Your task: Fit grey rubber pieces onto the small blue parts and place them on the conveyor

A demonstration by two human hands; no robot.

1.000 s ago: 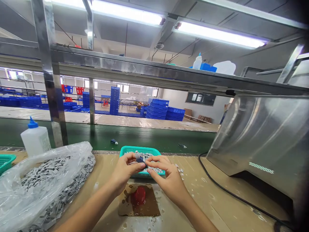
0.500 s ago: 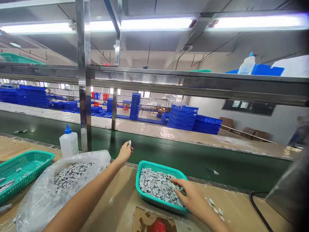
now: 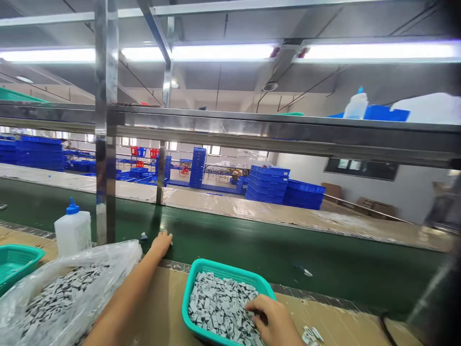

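- Two surfaces are lying before us: a tan worktop (image 3: 169, 307) near, and a green conveyor belt (image 3: 234, 245) running left to right behind it.
- We are stretching our left hand (image 3: 161, 242) out flat onto the belt's near edge, fingers loosely open, just right of a small pale part (image 3: 143, 236); we cannot tell whether anything is under the palm.
- We are digging our right hand (image 3: 271, 318) into the grey parts (image 3: 216, 307) filling the teal basket (image 3: 201, 269), fingers curled; whether they are gripping a piece is hidden.
- We are seeing a glue bottle (image 3: 73, 231) and a clear bag (image 3: 65, 293) of grey pieces at left.
- Blue crates (image 3: 284, 185) are standing far off in the hall; the scene's edges are blurring.
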